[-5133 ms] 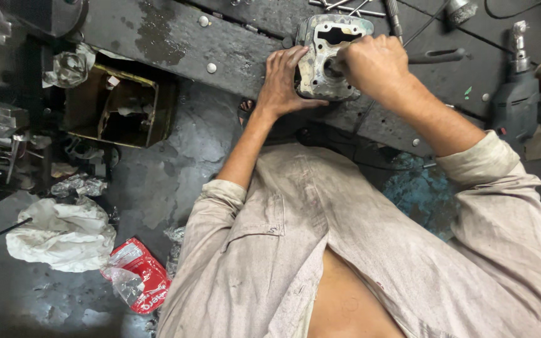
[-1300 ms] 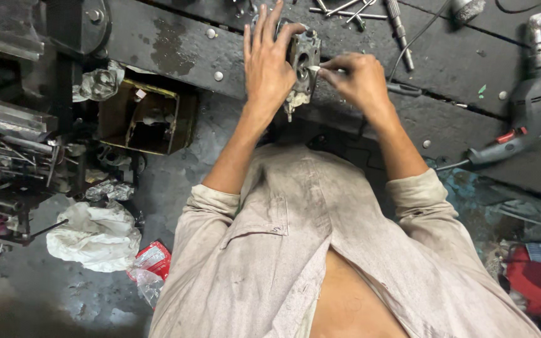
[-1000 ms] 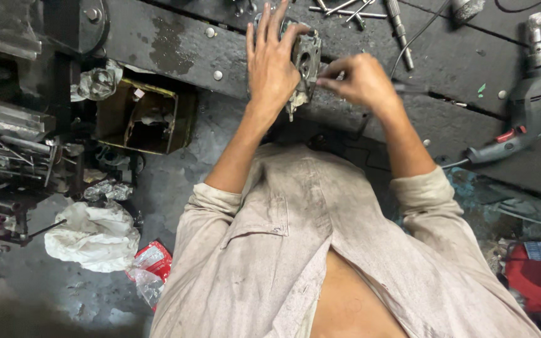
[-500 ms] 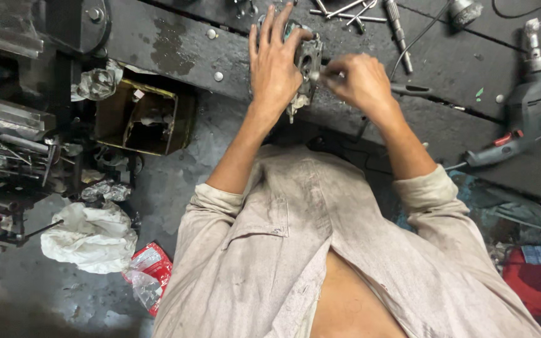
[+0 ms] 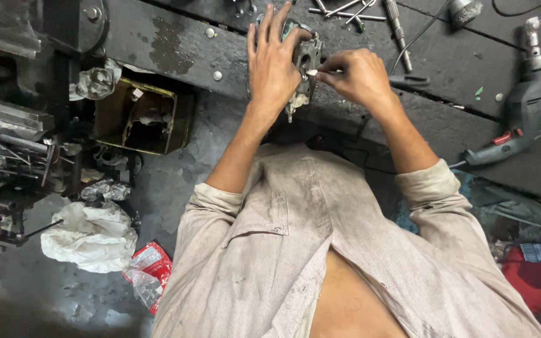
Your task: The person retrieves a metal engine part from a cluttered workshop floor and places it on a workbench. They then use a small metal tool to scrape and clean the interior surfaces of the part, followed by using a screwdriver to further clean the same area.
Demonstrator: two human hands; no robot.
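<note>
Head view: the left hand lies spread over a grey cast-metal engine part, fingers fanned and pressed flat against its face, gripping nothing but pinning the part, apparently so it cannot shift on the tabletop. The right hand is pinched nearly closed, thumb and forefinger holding a small pale bit whose kind is too small to tell, its tip touching the right side of the part. That fine pinch looks suited to careful work on a narrow spot while the other hand steadies. The part stands on edge at the front of the tabletop, just ahead of the person's chest; its surface is dull, pitted and ragged at the lower rim. The tabletop is dark, oily planking with round bolt heads. Beyond the hands lie loose steel rods and bits, thin and shiny. Well to the right rests a grey electric drill with a red trigger, laid on its side. Left, under the tabletop edge, sits a rusty open tin box; on the stained concrete floor are a crumpled white rag and a red plastic wrapper
</note>
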